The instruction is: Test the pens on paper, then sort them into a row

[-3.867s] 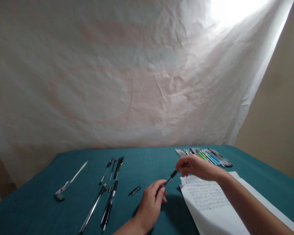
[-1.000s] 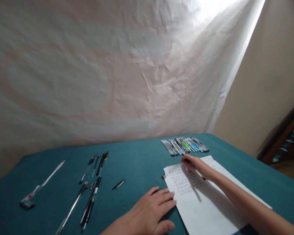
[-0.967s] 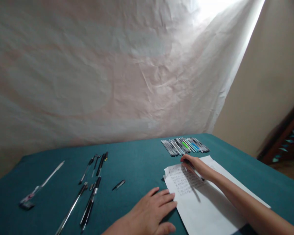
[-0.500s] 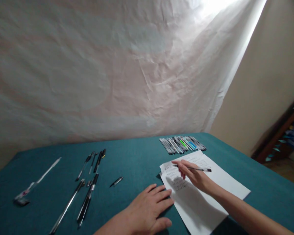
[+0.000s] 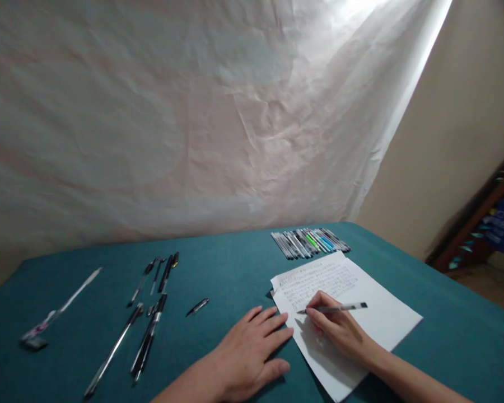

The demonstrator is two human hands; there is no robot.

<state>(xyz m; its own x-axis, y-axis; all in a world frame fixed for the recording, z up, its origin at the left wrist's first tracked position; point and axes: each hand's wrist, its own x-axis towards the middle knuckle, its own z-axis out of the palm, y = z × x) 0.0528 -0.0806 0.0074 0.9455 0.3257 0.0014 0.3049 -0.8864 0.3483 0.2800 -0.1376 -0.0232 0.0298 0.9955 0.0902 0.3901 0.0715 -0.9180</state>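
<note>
- And here's the right hand (image 5: 336,327), fingers pinched snugly around a clear-barreled pen (image 5: 353,306), thumb and forefinger close to its dark grip!
- That pen slants over the paper (image 5: 382,319), tip pointing left, down by the lower lines of handwriting (image 5: 319,280) (too fine to read from here, and whether the tip touches is hard to tell).
- Over to the left hand (image 5: 258,347): palm down on the teal tablecloth (image 5: 235,268), fingers loosely spread, grip wide, fingertips right at the paper's left edge; actual contact there, I can't tell.
- Just beyond that hand, on the cloth, lies a small clear-and-black pen cap (image 5: 198,307), apart from everything around it.
- Swing further left: a long clear pen (image 5: 114,350) lies beside a cluster of black pens (image 5: 149,336), with a second group of slim dark pens (image 5: 167,272) behind them.
- At the far left, a thin pale stick (image 5: 79,291) ends in a crumpled clear wrapper (image 5: 42,330).
- Behind the paper, what a lineup! A packed row of pens (image 5: 294,245), mostly clear and grey, with 1 bright green and some blue among them.
- Backing it all, a wrinkled pale sheet (image 5: 235,112).
</note>
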